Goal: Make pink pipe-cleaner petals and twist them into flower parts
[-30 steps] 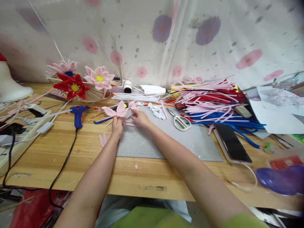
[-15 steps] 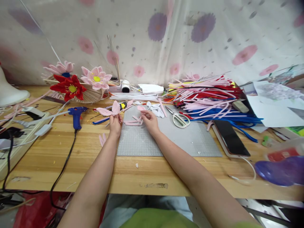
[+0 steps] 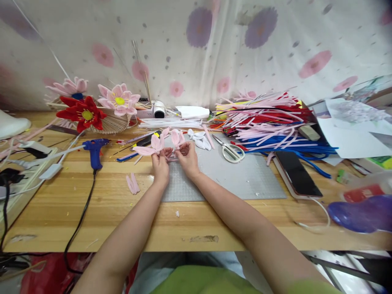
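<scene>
My left hand (image 3: 161, 163) pinches a cluster of pink petals (image 3: 152, 146) just above the left edge of the grey cutting mat (image 3: 226, 175). My right hand (image 3: 187, 157) is closed on another pink petal (image 3: 175, 137), held up against the left hand's cluster. Both hands meet over the mat's far left corner. More loose pink petals (image 3: 132, 183) lie on the wooden table (image 3: 101, 212) to the left of my hands.
Blue glue gun (image 3: 93, 148) with black cable at left. Scissors (image 3: 230, 150), white petals (image 3: 199, 140) and a heap of pipe cleaners (image 3: 269, 126) lie behind the mat. A phone (image 3: 296, 174) sits at right. Finished red flower (image 3: 79, 115) and pink flower (image 3: 118, 100) stand at back left.
My right hand picked up a pink petal from the mat and brought it to the left hand. The left hand moved right with its petals, so the two hands now touch.
</scene>
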The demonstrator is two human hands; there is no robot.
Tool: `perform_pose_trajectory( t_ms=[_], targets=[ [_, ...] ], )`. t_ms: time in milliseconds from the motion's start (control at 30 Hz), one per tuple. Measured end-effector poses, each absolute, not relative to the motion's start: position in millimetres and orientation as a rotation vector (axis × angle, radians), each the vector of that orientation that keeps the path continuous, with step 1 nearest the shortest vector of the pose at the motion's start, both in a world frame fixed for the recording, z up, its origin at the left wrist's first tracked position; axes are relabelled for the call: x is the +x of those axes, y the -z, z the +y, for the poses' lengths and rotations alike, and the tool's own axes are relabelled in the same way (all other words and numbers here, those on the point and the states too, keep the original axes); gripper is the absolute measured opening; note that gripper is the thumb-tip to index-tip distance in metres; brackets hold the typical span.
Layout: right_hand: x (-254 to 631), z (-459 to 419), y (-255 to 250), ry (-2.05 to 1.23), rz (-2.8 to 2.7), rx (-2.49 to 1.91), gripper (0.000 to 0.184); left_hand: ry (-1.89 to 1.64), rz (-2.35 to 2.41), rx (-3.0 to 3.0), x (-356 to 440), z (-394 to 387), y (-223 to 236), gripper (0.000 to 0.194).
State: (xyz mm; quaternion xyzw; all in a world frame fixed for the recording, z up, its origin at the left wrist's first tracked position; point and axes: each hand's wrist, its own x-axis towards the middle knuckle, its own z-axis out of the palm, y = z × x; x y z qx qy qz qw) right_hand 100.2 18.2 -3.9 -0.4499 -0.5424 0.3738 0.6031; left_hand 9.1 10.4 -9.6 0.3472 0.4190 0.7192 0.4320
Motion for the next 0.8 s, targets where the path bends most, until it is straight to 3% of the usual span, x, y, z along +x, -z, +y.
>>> perform_pose_trajectory(
  t_ms=[167,567,800],
  targets=[
    [86,5,2,-0.649,-1.512,-1.020,0.005,-1.776,1.308,0.951,18,-4,15,0.026],
    [97,-2,-4,-0.302,-2.062,-1.003,0.023,-1.781,1.364,0.930,0,2,20,0.008],
    [93,-2,-5,-0.370,-2.210,-0.788,0.023,-1.938,1.484,0.966,-16,13,23,0.010]
  ],
)
